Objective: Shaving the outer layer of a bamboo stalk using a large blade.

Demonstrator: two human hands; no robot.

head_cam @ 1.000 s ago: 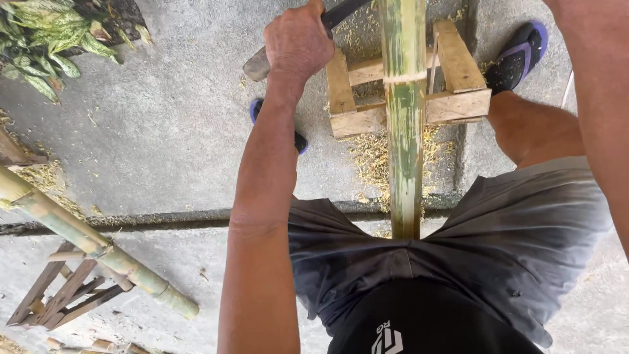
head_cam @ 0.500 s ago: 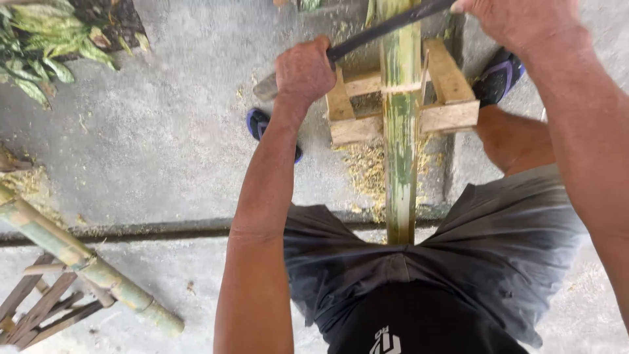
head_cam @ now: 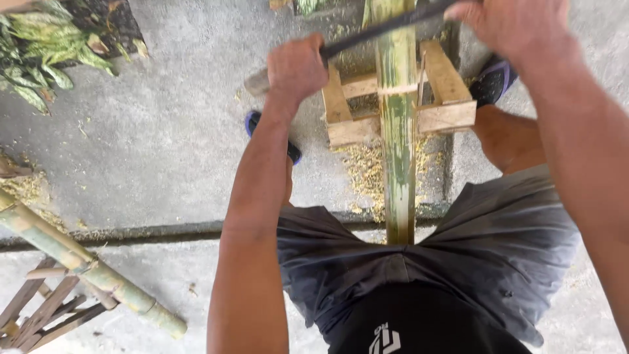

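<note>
A green bamboo pole point(head_cam: 398, 131) runs from between my legs up over a small wooden stand point(head_cam: 445, 98). Across the pole lies a dark, long blade point(head_cam: 380, 29). My left hand point(head_cam: 296, 69) grips the blade's wooden handle end on the left of the pole. My right hand point(head_cam: 511, 26) is closed on the blade's other end, to the right of the pole. The blade rests on the bamboo near the top of the view. Pale shavings point(head_cam: 363, 174) lie under the stand.
Concrete floor with a dark groove point(head_cam: 131, 233) running across. Another bamboo pole point(head_cam: 78, 262) rests on a wooden stand point(head_cam: 39, 314) at the lower left. Green leaves point(head_cam: 46, 59) lie at the upper left. My sandalled feet point(head_cam: 491, 82) flank the stand.
Both hands have pulled the blade nearer along the bamboo; it sits lower in view than a second ago. The view has shifted slightly forward.
</note>
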